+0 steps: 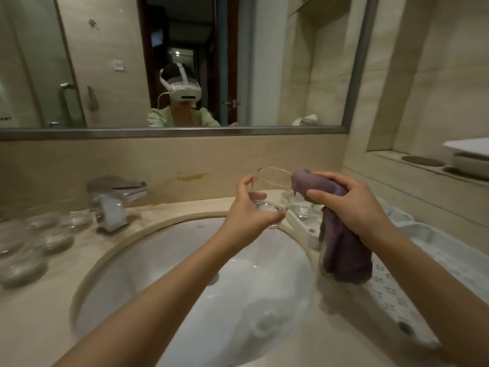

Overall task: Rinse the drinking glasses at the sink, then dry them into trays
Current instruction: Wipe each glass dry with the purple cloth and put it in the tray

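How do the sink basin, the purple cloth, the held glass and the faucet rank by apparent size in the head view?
1. sink basin
2. purple cloth
3. and 4. held glass and faucet: too alike to rank.

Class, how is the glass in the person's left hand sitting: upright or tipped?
Tipped. The left hand grips the glass by its base, and the rim leans toward the purple cloth in the right hand.

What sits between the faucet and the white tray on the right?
In the head view, the sink basin lies between the faucet and white tray; above it the left hand holds a glass.
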The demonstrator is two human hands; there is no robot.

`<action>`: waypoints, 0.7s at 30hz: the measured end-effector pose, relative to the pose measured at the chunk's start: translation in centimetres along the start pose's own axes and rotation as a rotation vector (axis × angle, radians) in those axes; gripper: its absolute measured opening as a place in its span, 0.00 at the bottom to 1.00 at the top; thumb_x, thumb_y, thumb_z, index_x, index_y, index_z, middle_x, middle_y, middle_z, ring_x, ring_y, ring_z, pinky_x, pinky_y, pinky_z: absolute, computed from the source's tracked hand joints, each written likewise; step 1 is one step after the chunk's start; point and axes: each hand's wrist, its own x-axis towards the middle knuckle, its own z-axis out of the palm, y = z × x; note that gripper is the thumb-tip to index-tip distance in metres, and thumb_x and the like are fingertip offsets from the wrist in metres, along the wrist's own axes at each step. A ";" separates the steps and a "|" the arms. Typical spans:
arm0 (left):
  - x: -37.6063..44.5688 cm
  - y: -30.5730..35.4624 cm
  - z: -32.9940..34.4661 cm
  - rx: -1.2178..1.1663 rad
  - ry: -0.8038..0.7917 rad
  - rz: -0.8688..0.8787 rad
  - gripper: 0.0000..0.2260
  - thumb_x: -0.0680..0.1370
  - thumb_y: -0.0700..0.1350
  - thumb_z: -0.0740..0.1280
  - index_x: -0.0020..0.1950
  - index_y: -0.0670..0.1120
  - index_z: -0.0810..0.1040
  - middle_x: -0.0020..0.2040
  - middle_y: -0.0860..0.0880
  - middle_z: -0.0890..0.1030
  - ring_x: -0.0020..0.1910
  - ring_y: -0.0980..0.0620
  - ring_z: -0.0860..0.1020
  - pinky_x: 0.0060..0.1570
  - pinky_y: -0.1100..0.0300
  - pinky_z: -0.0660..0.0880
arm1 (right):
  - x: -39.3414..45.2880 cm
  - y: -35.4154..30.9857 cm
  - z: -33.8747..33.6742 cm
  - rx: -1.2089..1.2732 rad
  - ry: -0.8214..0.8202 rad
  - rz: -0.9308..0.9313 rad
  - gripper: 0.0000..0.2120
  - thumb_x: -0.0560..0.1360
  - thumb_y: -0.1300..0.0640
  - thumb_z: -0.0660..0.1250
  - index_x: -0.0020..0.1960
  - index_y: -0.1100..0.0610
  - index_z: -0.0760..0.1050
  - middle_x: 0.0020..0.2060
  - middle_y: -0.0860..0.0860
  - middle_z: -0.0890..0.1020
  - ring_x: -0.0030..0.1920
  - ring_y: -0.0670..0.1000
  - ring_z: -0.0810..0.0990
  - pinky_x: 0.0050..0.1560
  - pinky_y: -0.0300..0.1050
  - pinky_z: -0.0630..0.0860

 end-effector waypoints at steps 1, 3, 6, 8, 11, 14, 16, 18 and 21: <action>0.9 0.6 1.5 -0.014 -0.025 0.005 0.39 0.69 0.39 0.77 0.73 0.49 0.57 0.58 0.46 0.74 0.57 0.48 0.77 0.52 0.61 0.77 | 0.4 0.2 -1.4 -0.044 0.029 0.013 0.16 0.70 0.62 0.74 0.56 0.51 0.81 0.49 0.43 0.83 0.50 0.41 0.79 0.51 0.29 0.71; 2.8 1.4 4.4 -0.041 -0.078 -0.006 0.36 0.70 0.38 0.76 0.70 0.48 0.58 0.58 0.45 0.72 0.56 0.47 0.77 0.52 0.59 0.77 | 1.4 0.9 -3.8 -0.150 0.066 0.038 0.16 0.70 0.60 0.75 0.57 0.50 0.80 0.49 0.44 0.82 0.51 0.43 0.78 0.51 0.32 0.69; 5.4 1.2 8.2 -0.046 -0.121 -0.011 0.34 0.68 0.40 0.78 0.64 0.49 0.58 0.61 0.43 0.68 0.58 0.45 0.76 0.55 0.52 0.78 | 2.8 2.4 -6.4 -0.315 0.077 0.051 0.18 0.70 0.58 0.75 0.59 0.50 0.80 0.54 0.46 0.82 0.56 0.47 0.78 0.55 0.38 0.69; 6.6 0.7 10.2 0.001 -0.130 -0.006 0.36 0.65 0.45 0.80 0.62 0.51 0.59 0.61 0.44 0.68 0.58 0.45 0.74 0.58 0.48 0.76 | 3.5 3.8 -7.3 -0.403 0.102 0.079 0.18 0.70 0.57 0.74 0.60 0.49 0.79 0.56 0.47 0.82 0.58 0.49 0.77 0.58 0.42 0.70; 7.8 -0.5 12.1 0.139 -0.127 0.016 0.36 0.65 0.48 0.80 0.65 0.49 0.63 0.58 0.48 0.71 0.57 0.48 0.74 0.59 0.48 0.74 | 3.8 6.1 -8.0 -0.470 0.133 0.113 0.20 0.70 0.57 0.74 0.62 0.49 0.78 0.58 0.48 0.81 0.60 0.51 0.77 0.61 0.44 0.71; 8.5 -1.8 13.1 0.241 -0.120 0.020 0.35 0.66 0.48 0.80 0.66 0.48 0.64 0.57 0.51 0.72 0.57 0.49 0.74 0.57 0.49 0.74 | 3.9 8.0 -8.1 -0.489 0.111 0.154 0.21 0.71 0.57 0.74 0.63 0.51 0.78 0.59 0.50 0.81 0.61 0.52 0.77 0.57 0.41 0.69; 8.7 -2.6 13.5 0.260 -0.140 0.007 0.36 0.66 0.47 0.80 0.67 0.49 0.63 0.59 0.50 0.70 0.57 0.48 0.73 0.54 0.46 0.77 | 3.9 8.9 -8.0 -0.503 0.106 0.175 0.21 0.71 0.57 0.73 0.64 0.51 0.77 0.60 0.51 0.80 0.62 0.53 0.76 0.59 0.43 0.70; 8.7 -3.2 13.8 0.312 -0.146 -0.011 0.37 0.66 0.47 0.80 0.68 0.49 0.63 0.61 0.48 0.68 0.57 0.47 0.73 0.52 0.43 0.78 | 3.7 9.5 -7.7 -0.524 0.111 0.178 0.22 0.71 0.57 0.73 0.64 0.51 0.77 0.60 0.52 0.80 0.62 0.55 0.76 0.59 0.45 0.70; 8.8 -3.9 14.0 0.369 -0.130 -0.042 0.37 0.66 0.48 0.79 0.68 0.45 0.64 0.62 0.46 0.68 0.58 0.45 0.74 0.55 0.45 0.76 | 3.5 9.8 -7.3 -0.575 0.109 0.158 0.22 0.72 0.56 0.72 0.66 0.50 0.76 0.60 0.52 0.80 0.60 0.55 0.76 0.56 0.44 0.69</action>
